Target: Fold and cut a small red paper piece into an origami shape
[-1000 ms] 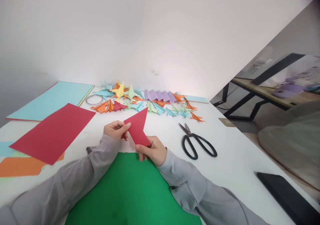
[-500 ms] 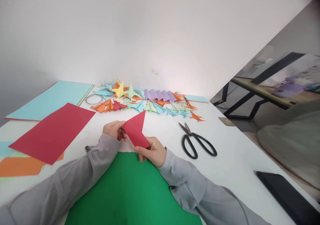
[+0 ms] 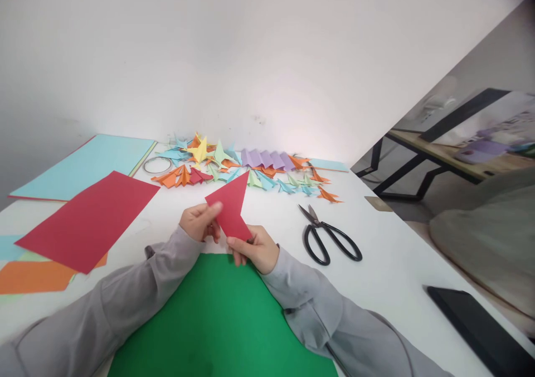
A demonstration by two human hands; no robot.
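Observation:
Between my hands is a folded red paper (image 3: 232,206) with a pointed upper tip and a notch on its right side. My left hand (image 3: 200,221) pinches its left edge, the thumb lying over the front. At the lower right corner, my right hand (image 3: 254,249) grips it between thumb and fingers. The paper is held up above the far edge of a green sheet (image 3: 221,315) lying on the white table. Behind it, part of the row of small folded paper shapes is hidden.
Black-handled scissors (image 3: 320,229) lie partly open at right, with a black flat object (image 3: 476,327) nearer. Folded shapes (image 3: 200,151) and a purple pleated strip (image 3: 267,159) line the wall. Red sheet (image 3: 87,221), light blue sheet (image 3: 92,162) and orange paper (image 3: 35,276) lie left.
The folded red paper has moved slightly up and its tip has shifted right. My left hand has moved right, and its thumb now lies further over the paper.

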